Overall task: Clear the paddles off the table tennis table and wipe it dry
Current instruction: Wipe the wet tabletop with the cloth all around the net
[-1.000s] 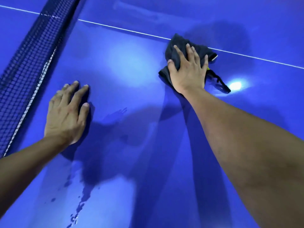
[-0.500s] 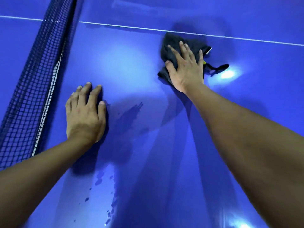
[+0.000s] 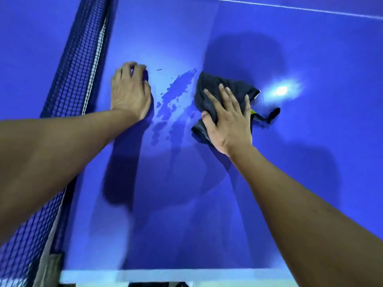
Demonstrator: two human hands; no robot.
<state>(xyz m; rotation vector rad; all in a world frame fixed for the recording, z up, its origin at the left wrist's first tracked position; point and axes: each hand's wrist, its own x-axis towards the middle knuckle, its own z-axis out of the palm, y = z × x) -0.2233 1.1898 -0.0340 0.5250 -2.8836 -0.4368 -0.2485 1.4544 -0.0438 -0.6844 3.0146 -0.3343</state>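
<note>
I am looking down over both forearms onto the blue counter (image 3: pixel 310 162). The right grip (image 3: pixel 228 119) is lying flat, palm down, with its fingers straight and spread. It is pressing on a dark grey cloth (image 3: pixel 215 83) and is not curling round it. The cloth is sitting crumpled on the counter right of the middle. Its far part is showing beyond the fingertips, and a thin dark strap (image 3: pixel 272 113) is trailing out to the right.

The left grip (image 3: pixel 130 94) is resting palm down on the bare counter, just right of the net (image 3: pixel 78 65). Its fingertips are bending slightly against the surface and it is holding nothing. The far ends of the fingers are blurring, so I am not reading them finely.

Between the two grips a wet patch (image 3: pixel 174 100) of beaded water is spreading in a ragged streak from near left to far right. Its far end is coming close to the cloth's left edge.

A bright glare (image 3: pixel 280 91) is shining on the counter just right of the cloth. A white line (image 3: pixel 290 7) is crossing the far right corner of my view, and the counter's pale near edge (image 3: pixel 165 274) is running along the bottom.
</note>
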